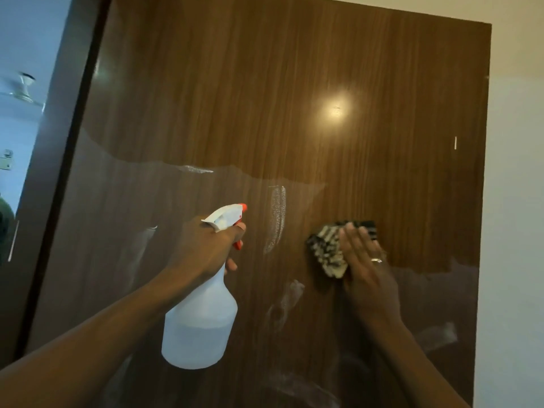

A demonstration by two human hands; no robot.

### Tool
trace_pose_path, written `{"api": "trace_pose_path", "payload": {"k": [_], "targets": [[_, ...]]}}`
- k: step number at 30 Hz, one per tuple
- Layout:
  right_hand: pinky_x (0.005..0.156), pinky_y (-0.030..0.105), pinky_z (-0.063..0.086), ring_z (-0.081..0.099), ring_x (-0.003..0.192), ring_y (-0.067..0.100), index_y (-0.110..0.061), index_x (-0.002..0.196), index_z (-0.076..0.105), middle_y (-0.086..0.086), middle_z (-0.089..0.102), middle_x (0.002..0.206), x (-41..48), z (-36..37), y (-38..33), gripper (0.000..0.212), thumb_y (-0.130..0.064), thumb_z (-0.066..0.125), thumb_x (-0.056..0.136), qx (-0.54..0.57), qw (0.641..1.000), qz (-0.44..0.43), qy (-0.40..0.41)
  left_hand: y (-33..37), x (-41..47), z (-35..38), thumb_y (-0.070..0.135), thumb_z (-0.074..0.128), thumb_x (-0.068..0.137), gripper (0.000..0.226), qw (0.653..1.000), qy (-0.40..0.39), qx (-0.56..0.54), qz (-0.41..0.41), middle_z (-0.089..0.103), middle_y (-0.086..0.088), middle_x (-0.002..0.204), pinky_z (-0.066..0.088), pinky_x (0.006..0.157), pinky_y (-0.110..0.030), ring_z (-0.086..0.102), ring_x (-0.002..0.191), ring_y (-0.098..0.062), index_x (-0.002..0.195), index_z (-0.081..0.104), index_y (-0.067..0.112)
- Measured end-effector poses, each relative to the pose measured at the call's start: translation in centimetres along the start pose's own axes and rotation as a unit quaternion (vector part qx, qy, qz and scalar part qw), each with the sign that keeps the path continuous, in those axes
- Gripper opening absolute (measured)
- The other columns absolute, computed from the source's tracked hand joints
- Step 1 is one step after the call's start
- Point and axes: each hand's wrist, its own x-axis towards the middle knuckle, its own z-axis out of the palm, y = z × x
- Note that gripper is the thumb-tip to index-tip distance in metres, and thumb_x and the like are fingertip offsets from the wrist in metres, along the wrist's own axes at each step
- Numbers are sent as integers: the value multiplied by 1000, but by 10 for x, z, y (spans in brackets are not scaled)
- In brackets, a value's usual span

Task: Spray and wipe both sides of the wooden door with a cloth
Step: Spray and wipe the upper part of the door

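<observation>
A glossy brown wooden door (265, 98) fills most of the head view, with pale wet streaks and smears across its lower half. My left hand (203, 251) grips a white translucent spray bottle (200, 325) with an orange trigger and nozzle, its nozzle pointing at the door. About a third of the bottle holds liquid. My right hand (365, 260), wearing a ring, presses a black-and-white checked cloth (326, 251) flat against the door at centre right. A vertical band of fresh spray droplets sits on the door between the two hands.
The door's dark edge and frame (67, 172) run down the left side. Beyond it a lit room shows a ceiling fan (25, 86). A white wall (515, 201) borders the door on the right.
</observation>
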Motion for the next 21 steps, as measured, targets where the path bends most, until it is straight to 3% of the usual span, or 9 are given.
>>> {"api": "trace_pose_path", "payload": {"k": [3,5,10,14,17,19,21], "targets": [[120,50,24,16,152,27,-11,155,30,8,25,162,49,-3,-18,71,-2,60,91,27,989,138,37,-12,9,-23,43,60,88,32,1000,4,0,-9,71,-3,86,53,55,-29,68,60,-25,107,63,17],[123,46,14,10,153,26,-14,157,25,6,21,164,93,2,-46,68,-5,53,95,39,987,152,45,-16,14,-36,44,61,87,31,1000,-4,-11,-11,71,-3,85,55,57,-31,68,59,-26,105,63,19],[122,42,10,16,152,23,-13,154,32,5,28,161,97,27,-112,65,-17,51,92,21,1000,-23,2,-22,15,-63,40,60,88,29,1000,-8,-9,-9,71,-6,84,51,54,-28,66,59,-26,95,66,13],[114,51,31,28,149,25,-15,152,38,4,33,160,19,28,-101,64,-6,47,89,-2,995,-96,-26,-37,10,-86,43,62,86,35,1000,5,24,2,70,-6,72,52,57,-29,66,61,-21,81,68,9],[116,51,29,20,151,25,-13,153,34,3,27,162,15,16,-85,82,8,64,80,17,999,36,-14,-45,11,-103,42,61,86,33,1000,-9,21,-11,70,-5,74,48,55,-24,65,60,-19,82,68,10],[120,53,24,14,152,28,-10,155,31,7,24,163,52,16,-98,81,6,65,83,25,992,126,6,-47,14,-114,44,60,87,31,1000,-16,14,-9,71,-2,77,51,58,-27,67,59,-22,84,68,14],[121,52,18,14,152,31,-10,155,31,10,25,162,102,21,-126,74,2,59,87,24,990,132,35,-50,16,-123,43,60,86,27,1000,-14,3,-2,73,-1,80,52,58,-29,68,59,-24,86,68,17]]}}
